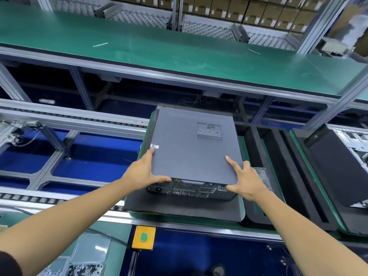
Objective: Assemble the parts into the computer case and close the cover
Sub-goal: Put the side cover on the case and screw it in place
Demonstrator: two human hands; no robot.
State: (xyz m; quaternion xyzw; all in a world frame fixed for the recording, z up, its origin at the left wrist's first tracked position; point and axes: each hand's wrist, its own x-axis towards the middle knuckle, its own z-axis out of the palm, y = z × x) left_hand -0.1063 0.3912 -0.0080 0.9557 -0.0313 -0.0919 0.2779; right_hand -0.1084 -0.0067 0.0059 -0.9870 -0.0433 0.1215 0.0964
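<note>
Factory assembly line. Roller conveyor [75, 118] on aluminium framing, green-matted bench [179, 50], stacked cartons [258, 10] behind. Yellow push-button box [143, 238] at the station edge.

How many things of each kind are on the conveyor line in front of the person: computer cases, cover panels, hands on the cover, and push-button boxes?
Computer cases: 2, one under the hands and one open at the right edge
Cover panels: 1
Hands on the cover: 2, left hand and right hand
Yellow push-button boxes: 1
Total: 6
</note>
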